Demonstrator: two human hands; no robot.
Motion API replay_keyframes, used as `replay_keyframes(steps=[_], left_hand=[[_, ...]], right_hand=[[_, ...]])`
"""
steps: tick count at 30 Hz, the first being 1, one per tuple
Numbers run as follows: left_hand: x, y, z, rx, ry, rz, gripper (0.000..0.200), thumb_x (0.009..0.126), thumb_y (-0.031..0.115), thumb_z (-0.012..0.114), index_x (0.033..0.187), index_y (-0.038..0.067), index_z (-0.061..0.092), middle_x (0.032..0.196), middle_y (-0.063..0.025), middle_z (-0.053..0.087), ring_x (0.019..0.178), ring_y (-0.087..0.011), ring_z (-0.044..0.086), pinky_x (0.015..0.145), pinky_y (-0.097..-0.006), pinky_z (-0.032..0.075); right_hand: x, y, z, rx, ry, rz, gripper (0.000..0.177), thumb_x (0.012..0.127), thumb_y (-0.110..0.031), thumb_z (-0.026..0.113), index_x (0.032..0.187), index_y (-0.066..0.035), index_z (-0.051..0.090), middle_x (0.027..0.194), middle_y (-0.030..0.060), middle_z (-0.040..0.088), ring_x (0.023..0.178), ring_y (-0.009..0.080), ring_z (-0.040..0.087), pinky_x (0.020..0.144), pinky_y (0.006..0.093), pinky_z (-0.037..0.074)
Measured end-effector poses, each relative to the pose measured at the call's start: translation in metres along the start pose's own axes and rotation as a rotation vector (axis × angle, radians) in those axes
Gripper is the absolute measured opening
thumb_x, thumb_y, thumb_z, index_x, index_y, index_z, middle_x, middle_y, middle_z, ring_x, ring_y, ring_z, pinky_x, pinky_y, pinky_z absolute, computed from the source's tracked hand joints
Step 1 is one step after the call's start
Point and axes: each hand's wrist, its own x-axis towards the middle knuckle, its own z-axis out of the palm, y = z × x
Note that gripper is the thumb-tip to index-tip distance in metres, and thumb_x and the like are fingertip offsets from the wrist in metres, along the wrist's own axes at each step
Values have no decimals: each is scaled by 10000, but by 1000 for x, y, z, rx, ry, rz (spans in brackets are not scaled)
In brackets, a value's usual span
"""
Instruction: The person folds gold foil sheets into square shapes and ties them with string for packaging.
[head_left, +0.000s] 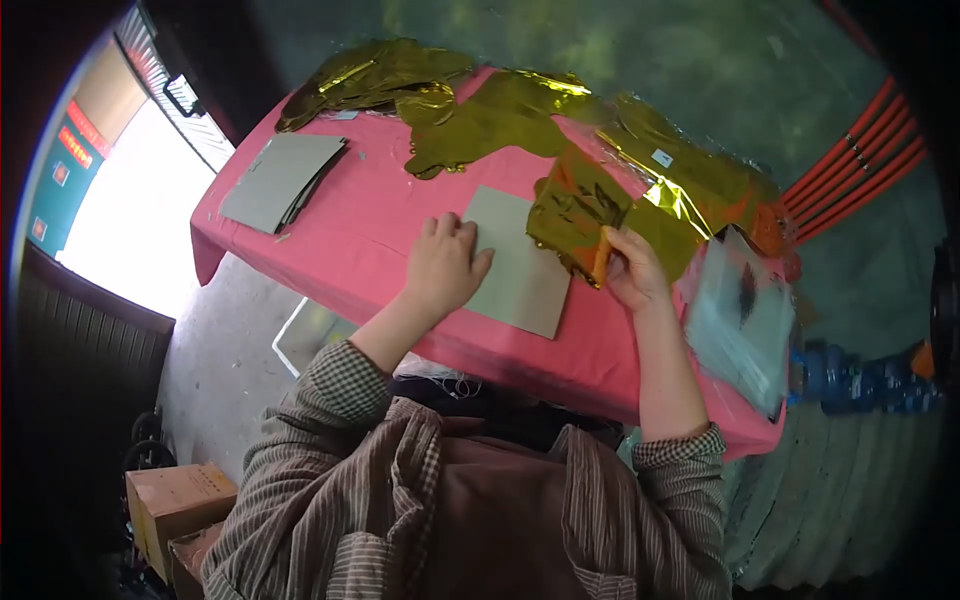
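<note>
A grey cardboard sheet [510,275] lies flat on the pink tablecloth in front of me. My left hand [445,262] rests at its left edge, fingers stretched out and thumb apart, partly over the cloth. Above the sheet's right part, my right hand [632,268] pinches a folded piece of gold foil [570,215] by its right edge. The foil is shiny, with dark reflections on its surface. More gold foil [490,125] is spread behind the sheet, some of it with scalloped edges.
A stack of grey cardboard [280,182] lies at the table's left end. Another gold foil pile [375,80] sits at the back left. Clear plastic bags [735,325] lie on the right. Large blue bottles [865,380] stand beyond the table; cardboard boxes [180,505] are at lower left.
</note>
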Motion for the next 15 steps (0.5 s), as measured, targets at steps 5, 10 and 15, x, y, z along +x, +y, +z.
replay_keyframes(steps=[5,10,15], left_hand=[[7,23,4,-46,-120,-25,298,754,210,563,991,30,554,977,-168,512,904,-334,484,782,-389,422],[7,4,6,-190,-161,-4,277,751,90,548,1018,19,560,1015,-170,515,948,-325,491,808,-391,420],[23,9,-1,-471,-47,146,220,767,67,529,974,-1,564,1031,-179,518,976,-339,487,822,-388,418]], right_hand=[[-5,3,13,-362,78,145,77,798,-113,595,785,-52,550,739,36,600,598,107,575,516,227,479],[-3,8,9,-586,176,246,99,787,-134,613,745,-64,556,652,18,588,508,86,548,423,200,439],[1,4,9,-578,181,295,94,774,-108,610,748,-36,556,638,43,586,501,114,561,412,218,454]])
